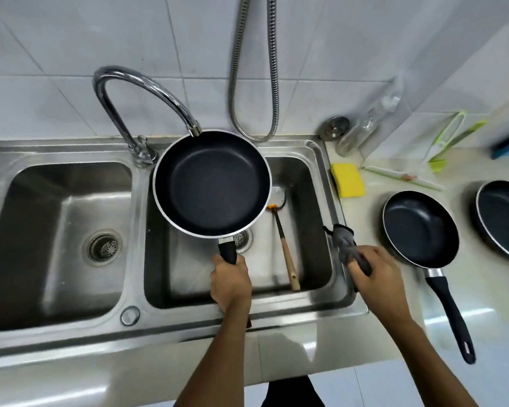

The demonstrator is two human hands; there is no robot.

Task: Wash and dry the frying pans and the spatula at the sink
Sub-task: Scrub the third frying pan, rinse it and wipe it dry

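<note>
Nearest, the hands are apart above the sink's (71, 336) near rim. The left hand (231, 282) grips the black handle of a frying pan (212, 183) held level over the right basin, and the right hand (373, 270) clutches a bunched grey cloth (345, 245) at that basin's right edge. The spatula (285, 251) lies on the basin floor below. On the counter (497, 306) to the right sit a second pan (420, 229) and a third pan (506, 218) cut by the frame. A yellow sponge (348, 180) lies by the sink's far right corner. The tap (159, 86) shows no water. Drying the held pan looks next. The spatula seems unwashed, and I cannot tell whether the counter pans are finished.
</note>
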